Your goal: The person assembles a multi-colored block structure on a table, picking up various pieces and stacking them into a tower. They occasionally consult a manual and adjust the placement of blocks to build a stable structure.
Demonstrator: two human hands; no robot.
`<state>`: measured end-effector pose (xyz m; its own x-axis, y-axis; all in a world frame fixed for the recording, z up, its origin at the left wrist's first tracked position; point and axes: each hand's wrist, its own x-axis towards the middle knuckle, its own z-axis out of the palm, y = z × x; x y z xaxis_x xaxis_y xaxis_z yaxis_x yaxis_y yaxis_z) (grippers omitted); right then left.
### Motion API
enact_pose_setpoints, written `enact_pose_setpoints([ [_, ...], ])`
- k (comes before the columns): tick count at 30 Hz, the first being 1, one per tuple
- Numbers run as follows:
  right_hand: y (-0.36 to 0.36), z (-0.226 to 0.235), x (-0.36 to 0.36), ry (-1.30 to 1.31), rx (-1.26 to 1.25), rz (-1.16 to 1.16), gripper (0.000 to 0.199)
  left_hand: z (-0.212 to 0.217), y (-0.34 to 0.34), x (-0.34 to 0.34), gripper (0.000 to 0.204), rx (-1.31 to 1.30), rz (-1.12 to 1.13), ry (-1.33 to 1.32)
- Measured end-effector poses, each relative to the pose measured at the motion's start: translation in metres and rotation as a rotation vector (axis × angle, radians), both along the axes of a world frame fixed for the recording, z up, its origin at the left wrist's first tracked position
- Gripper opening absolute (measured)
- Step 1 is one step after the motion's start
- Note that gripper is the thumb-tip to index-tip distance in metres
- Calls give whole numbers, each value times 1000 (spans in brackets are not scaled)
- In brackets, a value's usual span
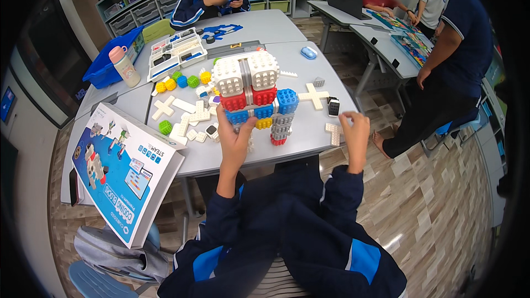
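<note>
A robot-like figure of studded building blocks (245,76) in white, red, blue, yellow and grey stands up over the near part of the grey table. My left hand (234,138) grips its lower left side, thumb in front against the blue blocks. A grey leg with a red foot (279,140) shows at the figure's right; the other side below is partly hidden by my hand. To the right of the figure, my right hand (356,134) is raised with its fingers drawn together; whatever they hold, if anything, is too small to see. Near it lie a black-and-white block (333,107) and a white plate (333,133).
White connector pieces (199,115) and coloured blocks (192,81) lie left of the figure. Behind are a sorting tray (178,64), a bottle (126,70) and a blue bin (102,66). A large box (124,171) leans at left. Other people sit and stand around.
</note>
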<state>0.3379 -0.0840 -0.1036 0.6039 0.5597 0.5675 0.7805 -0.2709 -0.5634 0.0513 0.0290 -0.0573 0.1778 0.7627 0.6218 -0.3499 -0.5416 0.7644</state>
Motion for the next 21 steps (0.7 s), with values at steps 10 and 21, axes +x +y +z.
enact_pose_setpoints([
  [10, -23, -10, -14, 40, -113, 102, 44, -3, 7, 3, 56, -29, 4, -11],
  [21, -3, -16, -32, -71, -29, -27, 55, -1, 8, 2, 58, 2, -11, 11],
])
